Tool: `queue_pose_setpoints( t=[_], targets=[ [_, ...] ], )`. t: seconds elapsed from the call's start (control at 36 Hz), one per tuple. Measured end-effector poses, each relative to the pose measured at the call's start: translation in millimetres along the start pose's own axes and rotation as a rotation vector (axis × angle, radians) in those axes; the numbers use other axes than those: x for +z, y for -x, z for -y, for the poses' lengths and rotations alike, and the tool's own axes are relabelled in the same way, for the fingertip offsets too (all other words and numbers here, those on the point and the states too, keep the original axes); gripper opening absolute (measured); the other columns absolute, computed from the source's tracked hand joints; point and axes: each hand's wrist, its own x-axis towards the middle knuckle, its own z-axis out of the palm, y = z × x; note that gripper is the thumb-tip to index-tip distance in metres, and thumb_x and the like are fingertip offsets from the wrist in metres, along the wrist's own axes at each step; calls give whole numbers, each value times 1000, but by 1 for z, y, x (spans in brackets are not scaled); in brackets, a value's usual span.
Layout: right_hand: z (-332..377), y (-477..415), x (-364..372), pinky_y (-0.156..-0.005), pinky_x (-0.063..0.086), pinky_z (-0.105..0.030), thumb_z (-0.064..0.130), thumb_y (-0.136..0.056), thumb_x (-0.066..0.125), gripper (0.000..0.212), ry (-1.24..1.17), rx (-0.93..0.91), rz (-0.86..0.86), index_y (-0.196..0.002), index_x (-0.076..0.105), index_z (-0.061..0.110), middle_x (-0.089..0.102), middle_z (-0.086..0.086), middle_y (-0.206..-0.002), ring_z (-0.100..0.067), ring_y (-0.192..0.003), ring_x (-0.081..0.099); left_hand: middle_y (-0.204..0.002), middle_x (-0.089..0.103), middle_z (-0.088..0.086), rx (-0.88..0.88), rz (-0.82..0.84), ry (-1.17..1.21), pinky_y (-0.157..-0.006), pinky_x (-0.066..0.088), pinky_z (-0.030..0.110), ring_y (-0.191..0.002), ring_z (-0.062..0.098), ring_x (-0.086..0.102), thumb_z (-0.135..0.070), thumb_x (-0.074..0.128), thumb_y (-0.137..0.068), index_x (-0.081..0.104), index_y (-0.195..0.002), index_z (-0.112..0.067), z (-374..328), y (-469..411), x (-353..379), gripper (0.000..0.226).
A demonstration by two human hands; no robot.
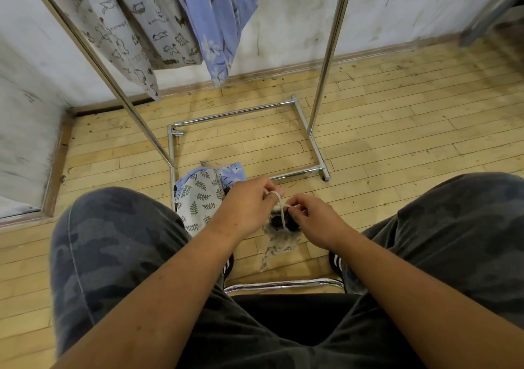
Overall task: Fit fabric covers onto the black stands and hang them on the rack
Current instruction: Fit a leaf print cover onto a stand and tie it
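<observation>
Between my knees hangs a black stand [279,221] wrapped in a pale patterned fabric cover [279,242]. A white drawstring [281,208] runs from it up to my hands. My left hand [249,202] has the string looped round a finger, and my right hand [310,217] pinches the string's other end beside it. More fabric covers [202,194], one leaf-printed and one blue floral, lie heaped on the floor to the left. Covered pieces [158,22] hang from the chrome rack [326,59] at the top left.
The rack's chrome base frame [313,147] rests on the wooden floor ahead. A white wall and skirting board run behind it. I sit on a chrome-framed chair [283,285], with my knees on either side of my hands.
</observation>
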Motion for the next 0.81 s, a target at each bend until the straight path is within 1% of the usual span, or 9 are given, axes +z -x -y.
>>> queue_pose_setpoints(
  t=[0.11,0.17,0.28,0.36,0.44,0.53,0.64,0.72,0.81],
  targets=[
    [-4,-2,3,-77,58,-32,26,-108,50,15,49,-6,0,-108,65,28,68,1,-104,-11,-90,63,-57,47,-12,13,37,-102,-48,27,19,-51,3,45,-47,48,-105,52,-67,-28,0,0,1,43],
    [-5,-3,4,-75,57,-30,27,-108,50,15,63,-26,1,-107,65,28,67,1,-105,-11,-90,63,-54,43,-6,-19,78,-173,-54,33,29,-51,11,41,-51,40,-106,42,-60,-24,-2,1,0,54],
    [-9,-5,6,-80,56,-32,29,-107,51,14,107,-55,8,-103,64,33,64,-1,-110,-12,-93,61,-66,46,-3,-31,162,-217,-82,45,44,-68,21,46,-51,33,-107,43,-64,-24,1,0,3,52],
    [-7,-3,4,-79,59,-38,30,-107,51,14,66,-45,25,-104,64,32,66,-2,-108,-16,-91,64,-87,55,4,26,212,-49,-82,48,41,-83,24,54,-40,41,-108,56,-76,-18,-1,1,0,41],
    [-2,0,1,-80,60,-48,31,-106,55,11,-20,-63,59,-110,63,26,71,-5,-100,-28,-88,69,-85,60,5,42,244,70,-69,43,36,-76,22,56,-37,42,-108,56,-78,-23,-9,5,0,37],
    [0,2,0,-82,58,-50,32,-105,57,11,-85,-74,60,-114,61,26,72,-7,-100,-31,-90,69,-86,67,-2,76,254,161,-66,49,33,-73,18,62,-44,39,-108,62,-89,-29,-12,9,1,33],
    [-1,3,-2,-78,58,-28,38,-104,56,24,-136,-29,81,-128,60,35,71,5,-112,-9,-100,67,-72,61,-19,118,213,251,-56,37,11,-59,-4,52,-40,42,-109,53,-82,-39,-16,13,0,29],
    [2,6,-4,-69,50,-12,38,-104,57,25,-220,-2,126,-128,63,37,71,12,-111,3,-99,65,-78,66,-5,132,188,306,-63,47,28,-63,8,55,-42,46,-107,55,-88,-34,-18,13,1,23],
    [3,8,-5,-66,49,-8,31,-103,59,14,-260,-2,147,-113,68,35,73,15,-99,11,-86,67,-76,66,0,133,201,341,-72,54,37,-73,20,63,-40,49,-107,56,-93,-33,-18,15,3,17]
  ],
)
